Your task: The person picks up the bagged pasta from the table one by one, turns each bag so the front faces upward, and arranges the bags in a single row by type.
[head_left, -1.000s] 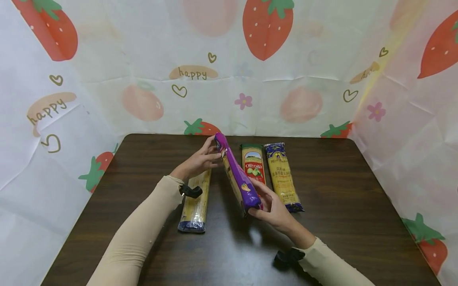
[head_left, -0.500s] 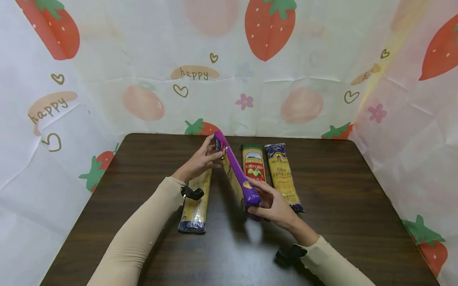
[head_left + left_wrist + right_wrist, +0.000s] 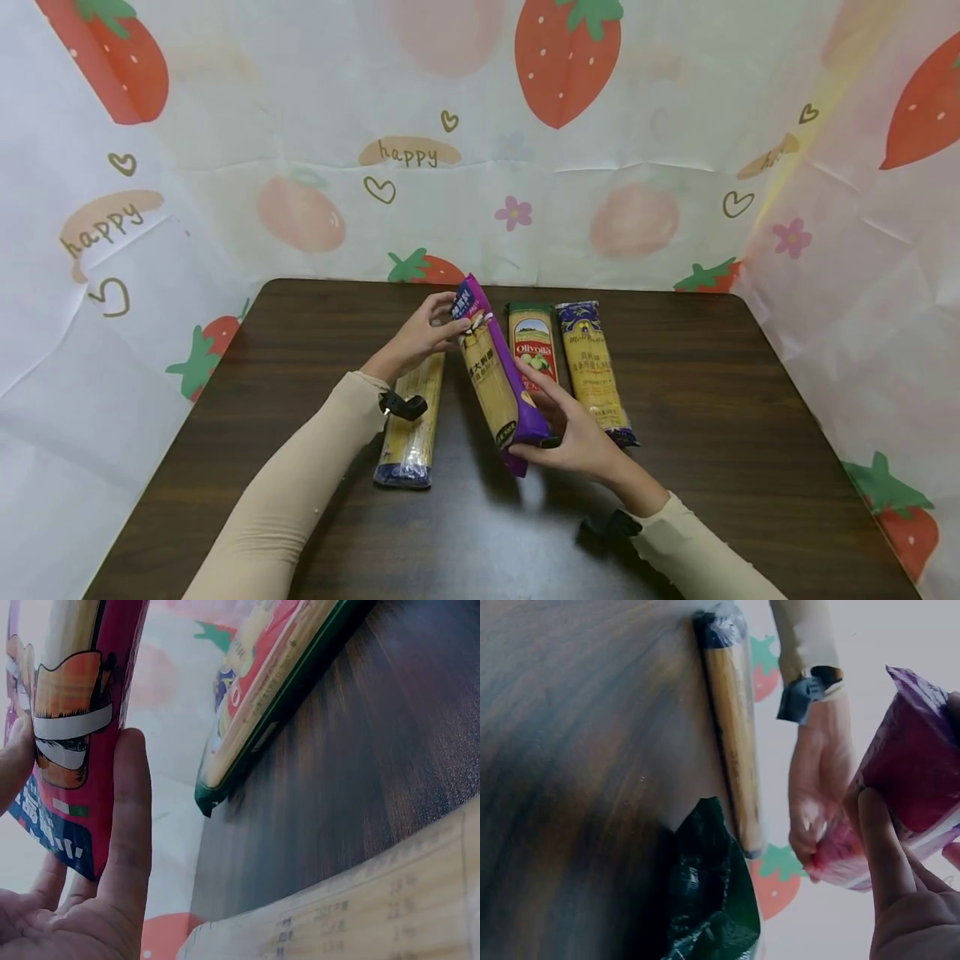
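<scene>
Head view, left hand (image 3: 412,340): pinching upper end of purple pack (image 3: 491,379), mid-frame.
Right hand (image 3: 576,437): gripping lower end, likely for steadying such length, tilted above the table (image 3: 712,400).
Olivoilà pack (image 3: 533,333), right pack (image 3: 592,367): flat, right of centre.
Left pack (image 3: 406,450): flat, left of centre.

Strawberry-printed white sheeting (image 3: 465,204) hangs behind a dark wood-grain table (image 3: 720,425).

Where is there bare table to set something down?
Free: between right pack and table's right edge; left of the left sleeve. Crowded: the middle, where left hand and right hand hold purple pack near left pack and Olivoilà pack.
</scene>
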Action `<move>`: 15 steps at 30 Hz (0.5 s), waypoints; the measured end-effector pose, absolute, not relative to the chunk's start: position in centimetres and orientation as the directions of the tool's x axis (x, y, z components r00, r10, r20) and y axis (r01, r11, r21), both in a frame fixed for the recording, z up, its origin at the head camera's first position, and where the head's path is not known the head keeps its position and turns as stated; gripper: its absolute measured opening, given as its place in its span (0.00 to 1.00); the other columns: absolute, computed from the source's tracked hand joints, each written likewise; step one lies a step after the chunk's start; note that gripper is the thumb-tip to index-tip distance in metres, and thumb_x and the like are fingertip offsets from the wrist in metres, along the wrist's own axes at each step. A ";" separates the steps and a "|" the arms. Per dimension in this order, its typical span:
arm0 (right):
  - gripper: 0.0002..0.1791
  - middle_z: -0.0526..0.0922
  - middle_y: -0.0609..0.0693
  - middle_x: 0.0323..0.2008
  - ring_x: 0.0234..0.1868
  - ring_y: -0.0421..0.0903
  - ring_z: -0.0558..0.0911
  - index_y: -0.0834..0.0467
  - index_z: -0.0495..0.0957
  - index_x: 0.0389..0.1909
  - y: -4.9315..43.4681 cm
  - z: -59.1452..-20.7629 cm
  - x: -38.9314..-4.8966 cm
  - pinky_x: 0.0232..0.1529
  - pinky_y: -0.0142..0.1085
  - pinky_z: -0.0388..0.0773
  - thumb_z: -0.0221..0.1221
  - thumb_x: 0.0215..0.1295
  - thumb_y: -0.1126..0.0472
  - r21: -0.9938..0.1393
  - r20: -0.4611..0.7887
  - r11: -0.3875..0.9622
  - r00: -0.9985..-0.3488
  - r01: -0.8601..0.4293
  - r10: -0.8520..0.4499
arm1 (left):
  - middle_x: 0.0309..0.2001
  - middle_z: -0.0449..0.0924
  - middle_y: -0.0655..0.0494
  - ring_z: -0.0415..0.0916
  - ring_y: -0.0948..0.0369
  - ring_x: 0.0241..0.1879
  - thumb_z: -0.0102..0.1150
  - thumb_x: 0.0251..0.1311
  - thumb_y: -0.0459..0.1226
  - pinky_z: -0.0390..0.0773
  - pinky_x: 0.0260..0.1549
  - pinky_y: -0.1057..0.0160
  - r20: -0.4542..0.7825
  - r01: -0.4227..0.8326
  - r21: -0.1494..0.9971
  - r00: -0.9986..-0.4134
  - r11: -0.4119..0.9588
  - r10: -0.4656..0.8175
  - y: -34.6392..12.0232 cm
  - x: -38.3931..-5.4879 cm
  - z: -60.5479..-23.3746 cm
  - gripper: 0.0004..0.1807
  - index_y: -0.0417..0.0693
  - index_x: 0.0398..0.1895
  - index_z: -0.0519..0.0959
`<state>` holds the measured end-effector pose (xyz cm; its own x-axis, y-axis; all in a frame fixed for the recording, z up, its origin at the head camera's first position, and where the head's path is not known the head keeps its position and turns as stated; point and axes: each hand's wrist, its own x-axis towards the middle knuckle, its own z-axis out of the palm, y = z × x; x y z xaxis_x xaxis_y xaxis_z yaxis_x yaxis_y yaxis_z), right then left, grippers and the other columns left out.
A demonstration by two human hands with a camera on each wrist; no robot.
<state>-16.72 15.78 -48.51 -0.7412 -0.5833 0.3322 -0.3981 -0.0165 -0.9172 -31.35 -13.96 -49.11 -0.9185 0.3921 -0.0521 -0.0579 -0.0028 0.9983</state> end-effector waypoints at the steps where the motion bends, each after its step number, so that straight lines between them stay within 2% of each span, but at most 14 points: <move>1: 0.62 0.69 0.62 0.77 0.70 0.53 0.79 0.52 0.49 0.88 15.8 -48.6 -16.7 0.61 0.45 0.84 0.75 0.60 0.75 -0.915 0.337 -0.020 -0.736 -0.403 -0.588 | 0.78 0.61 0.39 0.76 0.48 0.62 0.62 0.79 0.38 0.74 0.66 0.32 -0.056 -0.060 0.998 -0.921 0.002 0.385 -14.0 -31.4 -49.1 0.39 0.48 0.85 0.53; 5: 0.60 0.65 0.60 0.79 0.68 0.51 0.80 0.51 0.50 0.88 15.9 -48.7 -16.5 0.58 0.44 0.86 0.74 0.62 0.74 -0.929 0.313 -0.020 -0.755 -0.369 -0.576 | 0.76 0.62 0.38 0.76 0.47 0.62 0.63 0.78 0.38 0.74 0.66 0.34 -0.059 -0.055 0.998 -0.929 0.023 0.364 -14.0 -31.4 -49.1 0.37 0.48 0.83 0.56; 8: 0.56 0.65 0.62 0.78 0.66 0.49 0.81 0.52 0.52 0.88 16.0 -48.7 -16.3 0.55 0.43 0.87 0.73 0.65 0.71 -0.945 0.282 -0.017 -0.784 -0.328 -0.553 | 0.74 0.62 0.37 0.74 0.46 0.63 0.62 0.79 0.39 0.75 0.66 0.36 -0.055 -0.050 0.998 -0.932 0.023 0.359 -14.0 -31.4 -49.1 0.36 0.49 0.82 0.57; 10: 0.54 0.66 0.65 0.77 0.66 0.48 0.81 0.53 0.53 0.87 16.1 -48.7 -16.2 0.54 0.43 0.87 0.73 0.66 0.69 -0.952 0.267 -0.020 -0.799 -0.305 -0.539 | 0.74 0.60 0.36 0.73 0.45 0.65 0.61 0.79 0.40 0.73 0.68 0.36 -0.055 -0.054 0.998 -0.930 0.013 0.363 -14.0 -31.4 -49.0 0.35 0.51 0.82 0.57; 15: 0.52 0.68 0.73 0.73 0.62 0.47 0.83 0.54 0.53 0.87 16.1 -48.7 -16.1 0.49 0.45 0.89 0.72 0.68 0.66 -0.970 0.240 -0.085 -0.819 -0.230 -0.521 | 0.73 0.63 0.40 0.77 0.51 0.61 0.53 0.84 0.40 0.74 0.67 0.43 -0.057 -0.087 0.995 -0.906 -0.052 0.419 -14.4 -31.4 -48.8 0.32 0.55 0.84 0.53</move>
